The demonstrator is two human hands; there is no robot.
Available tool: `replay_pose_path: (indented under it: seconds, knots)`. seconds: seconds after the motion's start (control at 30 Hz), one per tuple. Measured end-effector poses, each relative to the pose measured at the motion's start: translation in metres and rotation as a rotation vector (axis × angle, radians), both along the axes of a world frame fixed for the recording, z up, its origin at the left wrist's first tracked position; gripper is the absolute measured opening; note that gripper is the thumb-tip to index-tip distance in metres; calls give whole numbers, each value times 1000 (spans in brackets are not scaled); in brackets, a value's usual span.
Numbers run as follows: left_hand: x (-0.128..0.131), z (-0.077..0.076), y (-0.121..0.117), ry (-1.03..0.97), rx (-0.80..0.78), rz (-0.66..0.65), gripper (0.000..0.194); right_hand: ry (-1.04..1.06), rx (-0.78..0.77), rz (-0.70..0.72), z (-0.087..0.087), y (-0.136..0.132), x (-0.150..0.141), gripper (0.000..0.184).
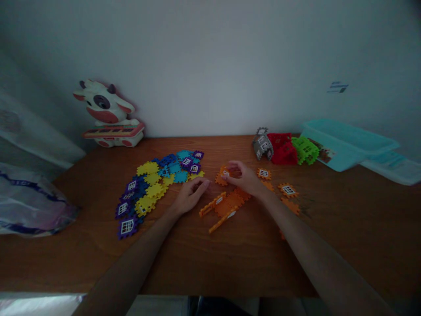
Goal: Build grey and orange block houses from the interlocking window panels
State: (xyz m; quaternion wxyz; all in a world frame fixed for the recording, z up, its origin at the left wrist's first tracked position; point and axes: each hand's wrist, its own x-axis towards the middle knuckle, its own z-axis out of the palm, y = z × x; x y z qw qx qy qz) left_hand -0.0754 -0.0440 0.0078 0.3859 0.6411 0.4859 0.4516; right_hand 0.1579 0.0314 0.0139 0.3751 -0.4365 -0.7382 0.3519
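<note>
My right hand (245, 176) has its thumb and fingers on an orange window tile (222, 175), a toothed building piece with a white window, tilted up off the table. Below it lies an orange assembly (230, 202) of joined tiles, with side pieces standing upright along two edges. My left hand (192, 194) rests to the left of that assembly, apart from it, fingers loosely bent and nothing visible in them. Several loose orange tiles, one an orange window tile (288, 190), lie beside my right forearm, which partly covers some.
Yellow tiles (156, 190), blue tiles and purple window tiles (127, 226) spread on the left. Grey (262, 145), red (282, 148) and green assemblies (305, 150) stand back right, beside a turquoise bin (348, 140). A cow keyboard toy (113, 131) and plastic bag (33, 202) sit left.
</note>
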Motion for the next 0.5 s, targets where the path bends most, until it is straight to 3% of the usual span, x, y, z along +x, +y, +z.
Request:
replay_pose_path:
  seconds: [0.17,0.37,0.43,0.5]
  knots:
    - [16,-1,29,-381,-197,-7,62,61,159,88,22,-6,-9,51]
    - [28,-5,53,-542,-298,-147,64,-69,261,182,36,-10,-22,55]
    - [27,-5,53,-566,-304,-171,62,-42,230,168,35,-8,-22,56]
    - [26,-5,51,-579,-304,-174,59,-123,166,55,34,-2,-20,45]
